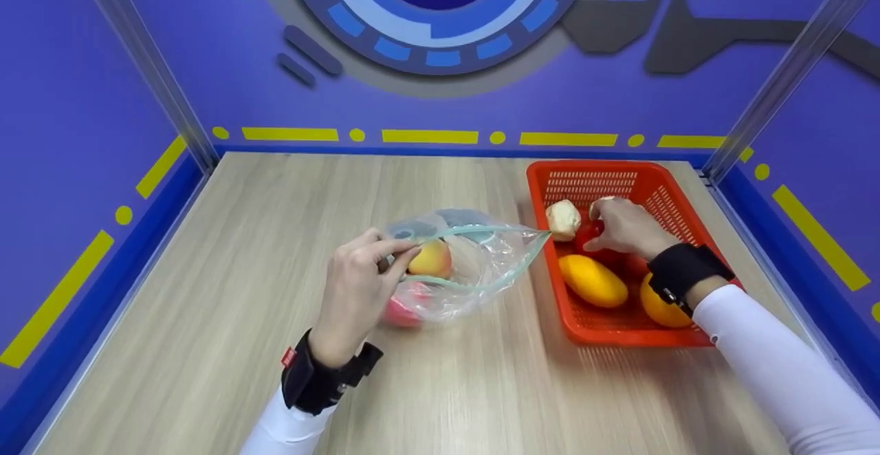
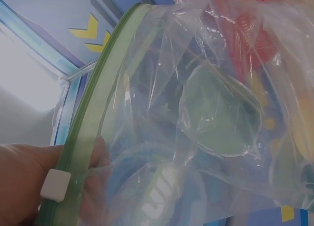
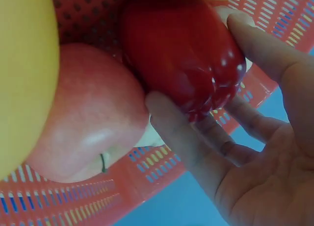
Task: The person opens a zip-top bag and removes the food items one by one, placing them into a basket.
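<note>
Left hand (image 1: 357, 273) pinches a zip bag (image 1: 474, 269), wristband tag (image 1: 288, 357) illegible; right hand (image 1: 631, 227) grips a bell pepper (image 3: 181, 52) near the right edge of the table (image 1: 447, 393).

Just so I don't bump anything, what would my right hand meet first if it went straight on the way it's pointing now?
Your right hand would meet the glossy, rounded red bell pepper first, as it lies between the thumb and fingers, though exact contact is hard to judge.

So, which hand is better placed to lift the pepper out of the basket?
Likely the right hand: its fingers are around the pepper in the basket, while the left hand pinches the bag.
</note>
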Available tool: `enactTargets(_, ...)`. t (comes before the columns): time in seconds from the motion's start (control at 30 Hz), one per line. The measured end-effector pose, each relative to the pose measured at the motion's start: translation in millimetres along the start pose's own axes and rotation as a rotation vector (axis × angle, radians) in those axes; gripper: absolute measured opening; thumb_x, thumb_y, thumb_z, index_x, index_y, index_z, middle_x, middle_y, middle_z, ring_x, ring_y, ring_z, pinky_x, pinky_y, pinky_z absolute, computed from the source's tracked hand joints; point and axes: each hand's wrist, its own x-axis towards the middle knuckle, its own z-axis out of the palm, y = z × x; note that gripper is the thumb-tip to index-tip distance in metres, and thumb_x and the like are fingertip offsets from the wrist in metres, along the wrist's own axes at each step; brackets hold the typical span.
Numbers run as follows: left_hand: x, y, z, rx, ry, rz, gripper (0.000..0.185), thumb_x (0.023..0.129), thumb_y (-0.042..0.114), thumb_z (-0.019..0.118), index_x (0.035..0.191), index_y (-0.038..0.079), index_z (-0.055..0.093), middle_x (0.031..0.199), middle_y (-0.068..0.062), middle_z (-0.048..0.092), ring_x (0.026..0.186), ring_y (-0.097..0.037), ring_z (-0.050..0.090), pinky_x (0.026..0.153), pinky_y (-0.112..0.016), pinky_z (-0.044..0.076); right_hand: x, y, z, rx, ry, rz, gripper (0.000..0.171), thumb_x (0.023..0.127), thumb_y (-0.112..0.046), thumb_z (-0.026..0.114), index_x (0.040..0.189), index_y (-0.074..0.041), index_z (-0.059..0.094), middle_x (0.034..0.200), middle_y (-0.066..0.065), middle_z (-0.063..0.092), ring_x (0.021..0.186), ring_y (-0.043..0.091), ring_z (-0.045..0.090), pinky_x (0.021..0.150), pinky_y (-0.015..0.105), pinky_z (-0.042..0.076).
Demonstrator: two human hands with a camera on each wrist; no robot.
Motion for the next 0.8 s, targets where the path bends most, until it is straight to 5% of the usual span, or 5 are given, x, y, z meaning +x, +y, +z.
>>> enactTargets(0.2,0.0,-0.7,0.9,-0.003,0.015,0.015,0.009,0.088,0.007,0.085,0.097,0.006,0.085,0.074,-0.003,0.066,0.063,-0.007,0.05,0.059,-0.017,0.04,-12.2,-14.1,-6.7,-0.124,0.046,-0.003,0.051,0.09,-0.032,0.084,0.124,0.002,0.066,0.117,0.026,0.067,0.099,0.038,0.062,0.086,0.057,0.056)
enactTargets(0.53,-0.1,-0.5,2.6,0.004,0.024,0.031,0.009,0.087,0.007,0.086,0.096,0.005,0.085,0.072,-0.003,0.063,0.062,-0.006,0.048,0.058,-0.017,0.038,-59.5,-73.7,-16.6,-0.094,0.458,-0.252,0.034,0.089,-0.028,0.087,0.108,-0.003,0.073,0.095,0.014,0.069,0.078,0.029,0.062,0.065,0.044,0.061)
enactTargets(0.8,-1.3,0.2,2.1,-0.004,0.011,0.015,0.009,0.088,0.007,0.085,0.097,0.005,0.085,0.074,-0.003,0.065,0.063,-0.006,0.049,0.059,-0.017,0.039,-103.7,-125.4,-6.5,-0.255,0.658,-0.398,0.03,0.082,-0.021,0.091,0.098,-0.007,0.07,0.081,0.007,0.063,0.071,0.025,0.055,0.052,0.03,0.044)
